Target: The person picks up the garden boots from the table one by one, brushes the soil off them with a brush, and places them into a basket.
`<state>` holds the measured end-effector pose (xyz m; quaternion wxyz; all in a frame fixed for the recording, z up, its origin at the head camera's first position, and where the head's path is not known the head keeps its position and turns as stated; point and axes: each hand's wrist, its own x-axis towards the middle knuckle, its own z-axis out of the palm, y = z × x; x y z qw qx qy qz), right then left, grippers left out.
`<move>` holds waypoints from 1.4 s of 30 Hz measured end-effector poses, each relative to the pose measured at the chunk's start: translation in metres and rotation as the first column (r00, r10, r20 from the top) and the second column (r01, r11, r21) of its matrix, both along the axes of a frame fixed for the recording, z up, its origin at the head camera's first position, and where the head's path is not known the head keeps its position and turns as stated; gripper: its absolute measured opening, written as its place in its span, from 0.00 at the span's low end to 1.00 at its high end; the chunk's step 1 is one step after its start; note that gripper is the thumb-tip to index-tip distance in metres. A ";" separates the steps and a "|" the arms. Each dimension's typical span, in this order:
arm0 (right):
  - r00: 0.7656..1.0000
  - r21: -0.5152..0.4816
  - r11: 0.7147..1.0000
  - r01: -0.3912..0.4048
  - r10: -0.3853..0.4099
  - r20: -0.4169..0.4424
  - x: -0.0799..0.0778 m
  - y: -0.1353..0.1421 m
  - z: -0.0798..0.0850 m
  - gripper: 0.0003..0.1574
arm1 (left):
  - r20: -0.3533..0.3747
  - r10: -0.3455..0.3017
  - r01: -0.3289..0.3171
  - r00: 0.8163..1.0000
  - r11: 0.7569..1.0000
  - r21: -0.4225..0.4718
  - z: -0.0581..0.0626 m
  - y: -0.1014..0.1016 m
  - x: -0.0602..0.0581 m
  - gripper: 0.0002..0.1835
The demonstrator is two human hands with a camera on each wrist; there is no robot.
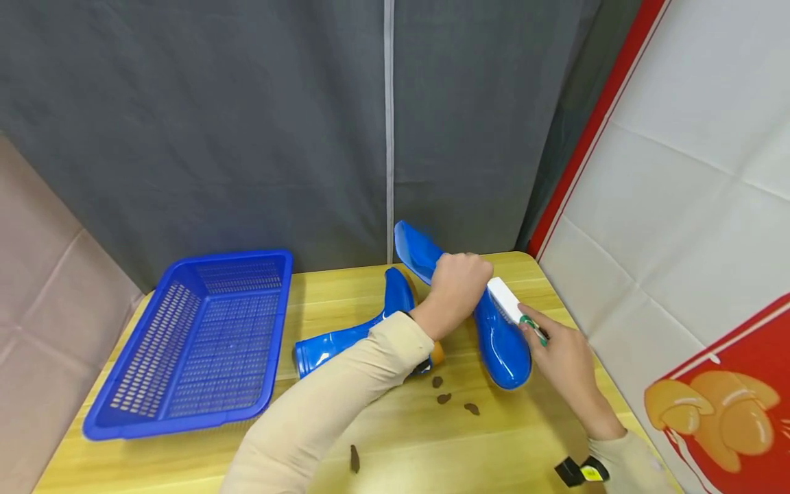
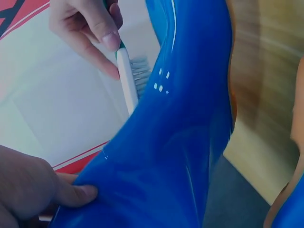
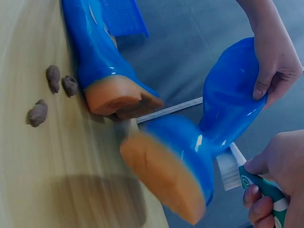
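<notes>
The person's left hand (image 1: 459,278) is gripping a glossy blue boot with an orange sole (image 1: 503,346) by its shaft, fingers curled round it and the thumb pressing on the surface, as the left wrist view is showing. That boot is hanging tilted above the right part of a yellowish wood-grain table (image 1: 524,439), its toe pointing toward the person and its open top leaning toward the dark grey fabric curtain (image 1: 247,137). The right hand (image 1: 561,353) is pinching the green-and-white handle of a white brush with pale bristles (image 1: 505,300), its fingers closing snugly about it, and the bristles are lying right against the boot near the ankle. Just left of the raised boot, a second blue boot (image 1: 342,343) is resting on its side on the tabletop, its opening facing the basket side, its toe pointing toward the curtain; dark brown patches are showing on its orange sole. Three small brown lumps (image 1: 444,398) are sitting near it, and a longer brown piece (image 1: 354,458) is lying apart from them, closer to the person. Over on the left, a blue rectangular plastic basket with mesh sides (image 1: 278,343) is standing on the table. A white panel with red trim (image 1: 679,171) is rising along the right.
</notes>
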<state>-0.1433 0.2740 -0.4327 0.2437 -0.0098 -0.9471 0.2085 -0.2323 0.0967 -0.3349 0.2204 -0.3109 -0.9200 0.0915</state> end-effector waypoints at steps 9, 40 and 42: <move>0.998 -0.013 1.000 0.000 0.000 0.066 0.003 -0.005 -0.019 0.20 | -0.038 0.097 -0.100 0.995 0.990 -0.098 -0.022 0.011 0.006 0.08; 0.996 -0.048 0.999 0.008 -0.003 0.092 0.006 0.009 -0.031 0.19 | 0.008 -0.177 0.175 0.984 0.975 0.140 -0.124 0.016 0.034 0.09; 0.995 -0.050 0.999 0.012 -0.006 0.103 0.006 0.009 -0.031 0.19 | 0.128 -0.111 0.073 0.986 0.960 0.270 -0.130 0.017 0.032 0.08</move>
